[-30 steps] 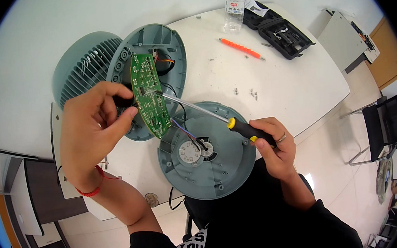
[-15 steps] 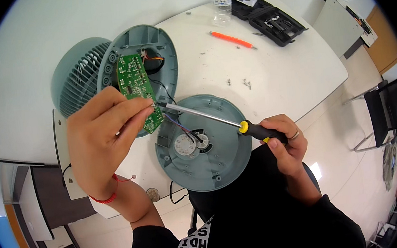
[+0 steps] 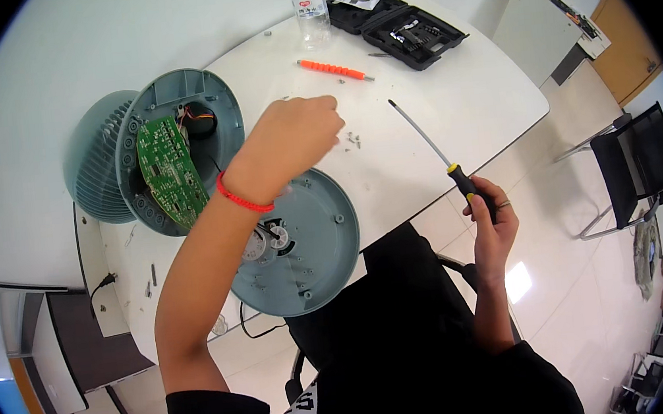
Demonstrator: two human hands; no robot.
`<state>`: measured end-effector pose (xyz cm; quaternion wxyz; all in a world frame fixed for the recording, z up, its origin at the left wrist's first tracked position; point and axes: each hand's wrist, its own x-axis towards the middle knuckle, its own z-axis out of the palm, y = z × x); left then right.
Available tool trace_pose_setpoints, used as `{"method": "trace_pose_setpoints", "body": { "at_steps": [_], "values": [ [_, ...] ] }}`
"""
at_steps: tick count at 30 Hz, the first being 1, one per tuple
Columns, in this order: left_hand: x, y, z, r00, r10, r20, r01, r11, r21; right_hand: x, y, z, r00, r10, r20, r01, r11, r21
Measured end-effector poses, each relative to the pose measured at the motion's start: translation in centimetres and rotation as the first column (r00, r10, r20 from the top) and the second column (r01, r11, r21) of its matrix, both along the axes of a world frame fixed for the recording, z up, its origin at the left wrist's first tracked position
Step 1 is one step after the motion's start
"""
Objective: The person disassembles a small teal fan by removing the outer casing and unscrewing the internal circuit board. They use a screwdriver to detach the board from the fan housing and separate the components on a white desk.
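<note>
My right hand grips a screwdriver with a black and yellow handle; its shaft points up and to the left over the table's right edge. My left hand, a red cord bracelet at its wrist, hangs over the table with curled fingers beside several small screws. What those fingers hold, if anything, is hidden. Below that wrist lies a round grey-green plastic base, partly covered by my forearm. At left, a green circuit board leans in the opened grey-green housing of a fan.
Toward the back stand a plastic bottle and an open black tool case. An orange rod-shaped tool lies before them on the white table. A cord with a plug is at the left; black chairs stand at right.
My left hand has let go of the circuit board and moved right to the screws. My right hand has swung the screwdriver tip away from the board, now pointing upward.
</note>
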<state>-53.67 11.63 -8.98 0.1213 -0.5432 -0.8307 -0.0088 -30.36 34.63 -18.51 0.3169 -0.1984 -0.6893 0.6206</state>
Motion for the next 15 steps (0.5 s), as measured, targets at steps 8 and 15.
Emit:
{"method": "trace_pose_setpoints", "body": {
  "at_steps": [8, 15],
  "values": [
    [5.5, -4.9, 1.2, 0.920, 0.299, 0.253, -0.230, 0.936, -0.267, 2.2, 5.3, -3.7, 0.992, -0.128, 0.007, 0.128, 0.991, 0.027],
    [6.7, -5.2, -0.9, 0.840, 0.461, 0.287, -0.326, 0.851, -0.413, 1.7, 6.9, -5.0, 0.987, -0.160, -0.009, 0.160, 0.987, 0.029]
  ]
}}
